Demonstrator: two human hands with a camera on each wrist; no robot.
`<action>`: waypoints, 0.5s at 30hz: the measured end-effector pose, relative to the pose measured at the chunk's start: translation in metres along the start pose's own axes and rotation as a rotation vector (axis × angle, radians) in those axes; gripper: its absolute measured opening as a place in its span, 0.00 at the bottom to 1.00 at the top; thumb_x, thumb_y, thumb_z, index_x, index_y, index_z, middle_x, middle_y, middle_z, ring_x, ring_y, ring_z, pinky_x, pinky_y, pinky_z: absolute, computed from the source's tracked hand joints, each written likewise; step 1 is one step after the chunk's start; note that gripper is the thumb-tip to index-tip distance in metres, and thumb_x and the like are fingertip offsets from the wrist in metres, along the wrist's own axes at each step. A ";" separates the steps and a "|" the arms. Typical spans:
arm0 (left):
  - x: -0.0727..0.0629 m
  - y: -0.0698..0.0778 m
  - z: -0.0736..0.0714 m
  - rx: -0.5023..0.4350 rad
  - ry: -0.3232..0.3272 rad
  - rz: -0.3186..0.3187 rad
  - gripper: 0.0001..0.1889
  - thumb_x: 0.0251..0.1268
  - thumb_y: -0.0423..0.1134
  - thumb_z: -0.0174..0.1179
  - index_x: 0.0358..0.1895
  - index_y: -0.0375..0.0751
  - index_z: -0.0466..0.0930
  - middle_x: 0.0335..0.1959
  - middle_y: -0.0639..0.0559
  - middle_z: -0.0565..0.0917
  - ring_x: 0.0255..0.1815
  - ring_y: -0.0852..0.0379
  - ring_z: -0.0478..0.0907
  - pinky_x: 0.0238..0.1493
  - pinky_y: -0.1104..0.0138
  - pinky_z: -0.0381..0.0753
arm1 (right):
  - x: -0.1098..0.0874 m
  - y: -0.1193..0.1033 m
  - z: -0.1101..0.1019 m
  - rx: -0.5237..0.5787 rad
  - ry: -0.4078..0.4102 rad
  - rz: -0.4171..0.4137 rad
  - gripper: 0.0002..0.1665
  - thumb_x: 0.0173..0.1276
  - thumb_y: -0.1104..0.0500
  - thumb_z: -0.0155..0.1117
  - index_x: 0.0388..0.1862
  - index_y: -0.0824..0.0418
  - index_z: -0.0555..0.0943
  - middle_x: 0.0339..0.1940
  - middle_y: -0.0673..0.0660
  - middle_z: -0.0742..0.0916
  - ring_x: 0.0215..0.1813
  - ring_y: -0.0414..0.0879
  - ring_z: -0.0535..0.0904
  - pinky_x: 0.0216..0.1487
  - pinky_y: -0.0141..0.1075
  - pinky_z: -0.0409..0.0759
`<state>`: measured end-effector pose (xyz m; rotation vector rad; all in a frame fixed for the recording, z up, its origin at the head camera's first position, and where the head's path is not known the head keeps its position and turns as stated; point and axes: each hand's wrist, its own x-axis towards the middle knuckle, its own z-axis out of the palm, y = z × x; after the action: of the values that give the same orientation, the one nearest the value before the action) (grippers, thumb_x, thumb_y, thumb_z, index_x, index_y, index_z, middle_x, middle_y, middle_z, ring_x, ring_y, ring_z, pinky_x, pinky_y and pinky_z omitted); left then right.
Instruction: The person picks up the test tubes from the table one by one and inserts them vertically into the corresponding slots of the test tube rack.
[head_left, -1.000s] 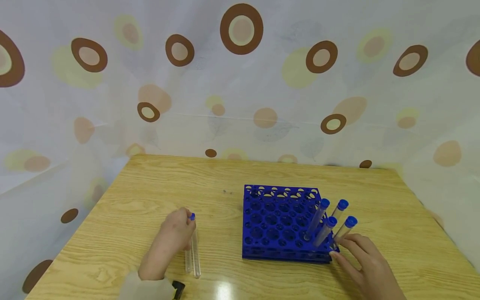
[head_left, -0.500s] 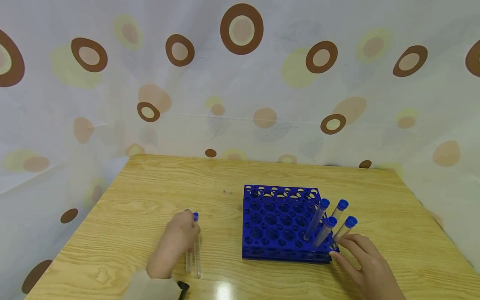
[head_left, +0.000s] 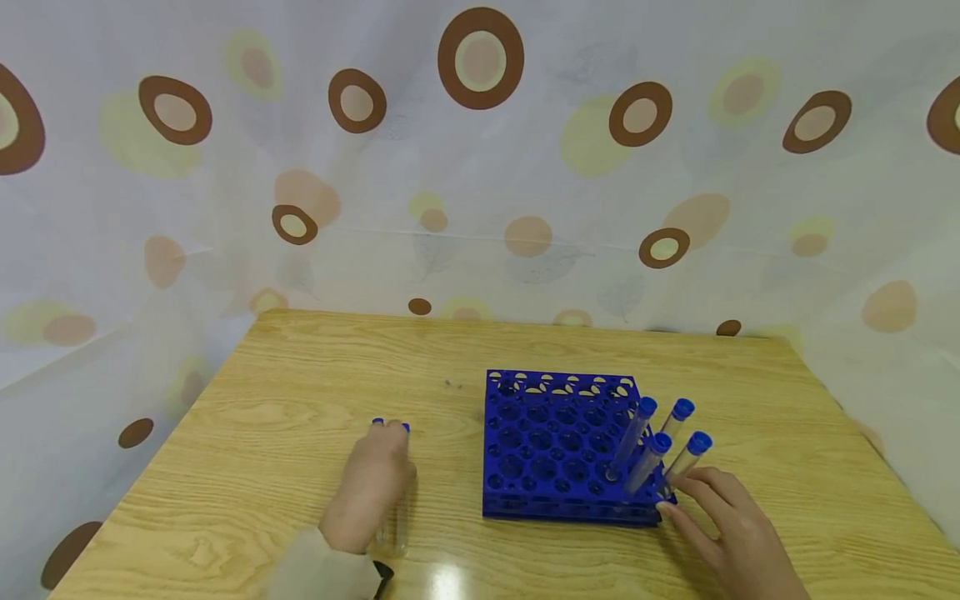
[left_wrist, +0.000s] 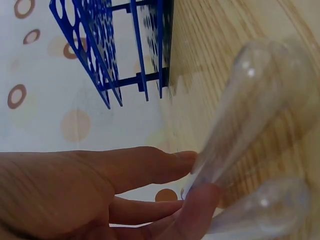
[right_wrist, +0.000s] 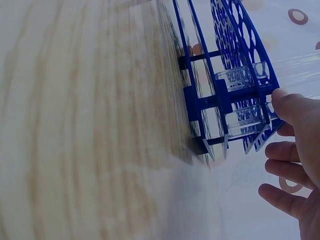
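Observation:
On the left of the head view my left hand (head_left: 378, 475) bends over two clear test tubes with blue caps. In the left wrist view its thumb and a finger pinch one test tube (left_wrist: 235, 115), blurred. The other tube (left_wrist: 265, 207) lies beside it on the table. A blue test tube rack (head_left: 566, 507) stands right of centre. Several capped tubes (head_left: 632, 437) lean in holes at its right end. My right hand (head_left: 731, 525) grips the rack's near right corner between thumb and forefinger, close to a tube (head_left: 688, 457); the other fingers stay apart from the rack.
The wood-grain table (head_left: 330, 358) runs back to a patterned curtain (head_left: 480, 192) behind and at both sides. A small black object (head_left: 383, 575) shows by the left cuff. Light glares on the table's near part.
My left hand has shifted right over the two tubes, whose capped ends have moved slightly right with it. The right hand and the rack keep their places.

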<state>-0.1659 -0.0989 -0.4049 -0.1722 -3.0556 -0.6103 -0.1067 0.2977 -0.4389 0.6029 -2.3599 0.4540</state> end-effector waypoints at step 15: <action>0.003 0.006 0.005 -0.026 -0.039 -0.024 0.02 0.54 0.20 0.58 0.31 0.27 0.77 0.26 0.41 0.77 0.24 0.54 0.71 0.22 0.65 0.70 | -0.001 -0.001 0.000 -0.002 0.015 0.012 0.16 0.55 0.53 0.78 0.40 0.57 0.86 0.41 0.47 0.83 0.45 0.39 0.75 0.49 0.16 0.71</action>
<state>-0.1684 -0.0915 -0.4070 -0.1505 -3.0926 -0.6566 -0.1059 0.2974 -0.4389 0.5822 -2.3509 0.4598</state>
